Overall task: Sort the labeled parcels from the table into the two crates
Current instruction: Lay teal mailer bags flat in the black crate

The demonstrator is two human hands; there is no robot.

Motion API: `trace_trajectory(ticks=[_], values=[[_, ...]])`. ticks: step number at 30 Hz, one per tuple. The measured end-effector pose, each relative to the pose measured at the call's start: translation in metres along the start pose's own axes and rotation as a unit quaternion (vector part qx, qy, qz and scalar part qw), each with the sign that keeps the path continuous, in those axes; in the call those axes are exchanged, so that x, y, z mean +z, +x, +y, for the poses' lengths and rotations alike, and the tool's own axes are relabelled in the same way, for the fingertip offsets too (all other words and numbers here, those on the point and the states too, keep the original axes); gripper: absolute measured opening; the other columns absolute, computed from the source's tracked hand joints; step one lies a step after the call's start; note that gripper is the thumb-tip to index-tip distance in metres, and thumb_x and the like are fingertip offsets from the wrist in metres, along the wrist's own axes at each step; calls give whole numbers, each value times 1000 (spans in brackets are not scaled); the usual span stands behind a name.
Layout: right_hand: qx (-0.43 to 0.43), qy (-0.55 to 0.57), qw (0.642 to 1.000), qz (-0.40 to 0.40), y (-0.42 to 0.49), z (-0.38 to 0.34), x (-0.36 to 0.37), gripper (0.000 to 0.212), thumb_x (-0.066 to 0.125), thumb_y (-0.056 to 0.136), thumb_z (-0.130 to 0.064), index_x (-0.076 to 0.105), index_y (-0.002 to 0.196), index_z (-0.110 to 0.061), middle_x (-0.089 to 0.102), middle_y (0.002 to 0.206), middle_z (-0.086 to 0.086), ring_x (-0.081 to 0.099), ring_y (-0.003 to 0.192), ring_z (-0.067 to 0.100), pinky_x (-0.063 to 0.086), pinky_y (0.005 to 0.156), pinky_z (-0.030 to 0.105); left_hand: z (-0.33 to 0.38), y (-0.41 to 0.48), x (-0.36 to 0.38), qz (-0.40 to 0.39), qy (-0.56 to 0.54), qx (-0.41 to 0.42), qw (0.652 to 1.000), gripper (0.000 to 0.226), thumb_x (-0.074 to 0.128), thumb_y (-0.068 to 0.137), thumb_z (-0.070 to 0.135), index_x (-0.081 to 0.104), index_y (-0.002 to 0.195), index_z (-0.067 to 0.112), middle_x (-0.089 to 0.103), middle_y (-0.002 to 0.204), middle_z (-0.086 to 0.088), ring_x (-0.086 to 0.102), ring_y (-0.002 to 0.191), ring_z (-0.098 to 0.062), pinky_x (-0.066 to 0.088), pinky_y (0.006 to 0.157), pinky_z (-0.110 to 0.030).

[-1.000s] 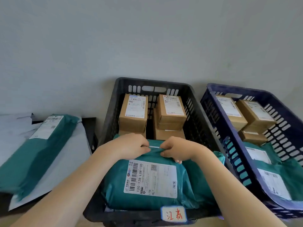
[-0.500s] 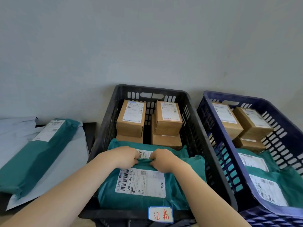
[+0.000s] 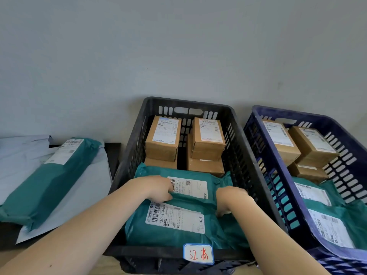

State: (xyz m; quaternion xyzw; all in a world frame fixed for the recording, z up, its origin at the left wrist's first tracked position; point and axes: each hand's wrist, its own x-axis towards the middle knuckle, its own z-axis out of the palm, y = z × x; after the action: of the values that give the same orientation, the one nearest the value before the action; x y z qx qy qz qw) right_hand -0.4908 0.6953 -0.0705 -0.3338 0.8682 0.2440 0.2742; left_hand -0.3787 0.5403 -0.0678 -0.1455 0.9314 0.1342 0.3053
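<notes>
A black crate stands in the middle, a blue crate to its right. In the black crate's near half a teal parcel with a white label overlaps a second teal parcel behind it. My left hand has its fingers curled over the near parcel's far edge at the left. Further right, my right hand curls down on the same parcel's far right corner. Brown cardboard boxes fill the black crate's far half.
On the dark table at the left, a long teal parcel lies on white mailers. The blue crate holds cardboard boxes and teal parcels. A handwritten tag sticks on the black crate's front rim. A grey wall stands behind.
My hands, close together on the near parcel's far edge before, have spread apart to its left and right. The label of the rear teal parcel now shows between them.
</notes>
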Motion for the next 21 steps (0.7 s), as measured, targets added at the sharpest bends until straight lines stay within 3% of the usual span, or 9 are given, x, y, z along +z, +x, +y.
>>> trace_trajectory(ticks=[3,5,7,10,13,15,17,19,21], values=[[-5,-5,1000,-3,1,-2,0,41,63,89,-22,50,126,-10,54,127,7,55,114,28,46,88,35,1,-3,-4,-38,-38,-8,999,49,52,90,55,59,113,12,60,107,-4,57,97,-21,40,75,-29],[-12,-4,1000,-2,2,-4,0,36,64,88,-19,52,121,-11,56,121,7,56,109,27,44,82,33,-1,-5,-4,-71,-38,-17,997,72,55,84,64,47,135,14,50,135,-3,50,120,-22,40,93,-31],[-12,-5,1000,8,1,-5,0,27,64,87,-18,51,111,-13,55,109,7,55,100,26,43,77,31,-5,-3,0,-89,-20,-17,996,80,56,80,67,37,142,21,40,140,0,44,125,-21,37,101,-32],[9,11,999,46,-1,-5,0,32,59,90,-16,52,121,-12,57,121,7,55,111,25,40,76,29,-6,-4,-1,10,-17,10,1000,78,64,73,68,44,134,25,42,127,3,45,114,-16,41,95,-32],[26,23,997,63,-3,-2,-2,39,58,91,-15,49,129,-12,52,130,7,53,118,26,40,76,30,-5,-13,-7,121,-106,50,986,59,74,66,64,58,106,25,50,97,11,47,83,-6,39,66,-24],[18,48,995,91,-4,-1,-3,46,62,89,-17,46,132,-14,45,134,10,51,120,27,41,79,31,-5,-19,-8,21,-120,45,991,56,79,64,58,58,102,23,52,89,12,49,77,-5,39,62,-22],[-16,105,985,139,-5,-2,-6,47,68,84,-23,47,126,-17,44,130,8,53,113,27,41,78,31,-1,-19,-3,-76,-32,15,996,59,80,64,55,55,104,20,53,91,11,50,81,-9,40,65,-24],[-76,179,969,155,-7,-6,-9,40,74,78,-33,51,108,-19,54,119,2,54,98,21,42,76,29,6,-14,3,-93,50,3,994,63,80,66,53,51,107,15,56,102,6,50,86,-15,40,69,-27],[-131,213,965,81,-10,-9,-9,47,79,73,-40,52,106,-21,56,112,-1,51,87,16,43,74,29,16,-9,8,-81,116,-1,990,74,80,67,52,46,121,14,57,120,0,54,96,-19,43,78,-29]])
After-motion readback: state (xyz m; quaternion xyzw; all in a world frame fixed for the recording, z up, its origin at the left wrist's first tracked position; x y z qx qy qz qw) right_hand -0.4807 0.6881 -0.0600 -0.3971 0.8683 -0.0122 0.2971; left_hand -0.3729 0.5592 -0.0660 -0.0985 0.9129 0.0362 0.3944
